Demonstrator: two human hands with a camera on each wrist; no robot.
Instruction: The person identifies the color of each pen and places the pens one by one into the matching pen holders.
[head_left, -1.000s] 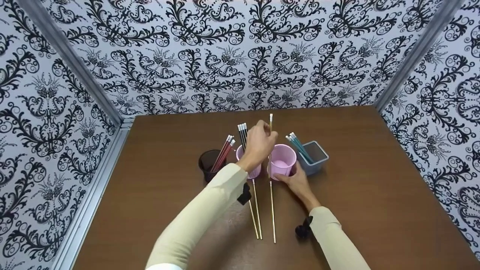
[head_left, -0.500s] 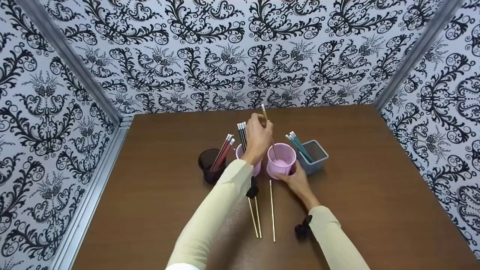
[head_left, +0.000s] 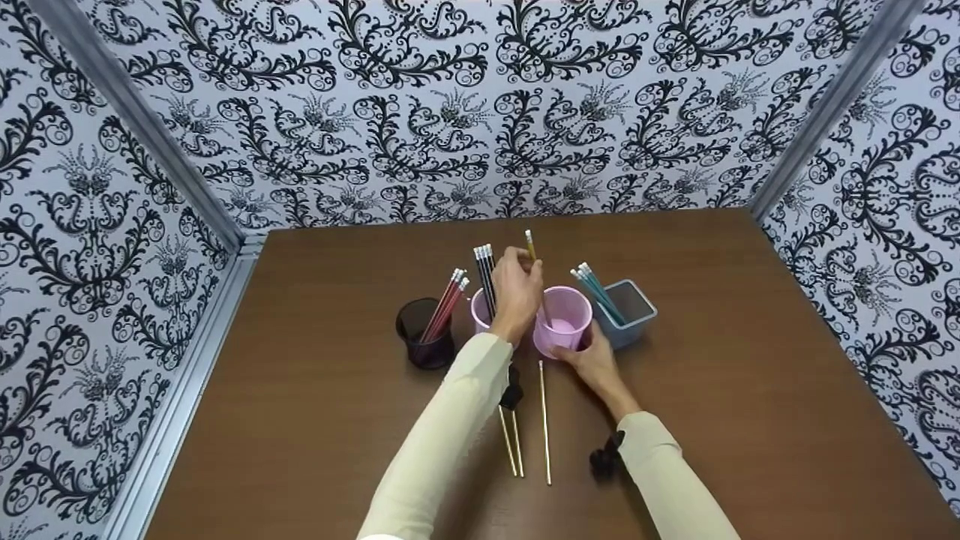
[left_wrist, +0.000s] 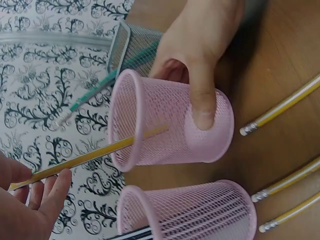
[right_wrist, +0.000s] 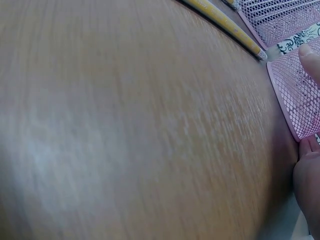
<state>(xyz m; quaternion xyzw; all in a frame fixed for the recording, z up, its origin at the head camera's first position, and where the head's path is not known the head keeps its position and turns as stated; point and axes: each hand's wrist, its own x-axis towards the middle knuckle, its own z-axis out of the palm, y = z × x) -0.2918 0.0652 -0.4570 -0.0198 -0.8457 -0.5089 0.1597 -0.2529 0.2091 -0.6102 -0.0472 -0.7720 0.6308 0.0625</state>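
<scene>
In the head view my left hand (head_left: pixel 519 289) pinches a yellow pencil (left_wrist: pixel 95 154) near its eraser end. The pencil's lower end is inside a pink mesh cup (head_left: pixel 564 306), seen through the mesh in the left wrist view. My right hand (head_left: pixel 596 367) grips that cup low down, its thumb (left_wrist: pixel 202 102) against the wall. Just left stands a second pink mesh cup (left_wrist: pixel 195 212) with black pencils (head_left: pixel 484 274), partly hidden by my left hand. Three more yellow pencils lie on the table in front, one of them a lone pencil (head_left: pixel 545 424) below the gripped cup.
A dark mesh cup (head_left: pixel 426 356) with several red pencils (head_left: pixel 446 306) stands on the left. On the right is a grey rectangular mesh holder (head_left: pixel 634 322) with teal pencils (head_left: pixel 598 291). Patterned walls enclose the brown table (head_left: pixel 750 420) at the back and sides.
My left hand has brought the yellow pencil from in front of the pink cup to over its mouth, then lowered it inside. The right hand keeps its place on the cup.
</scene>
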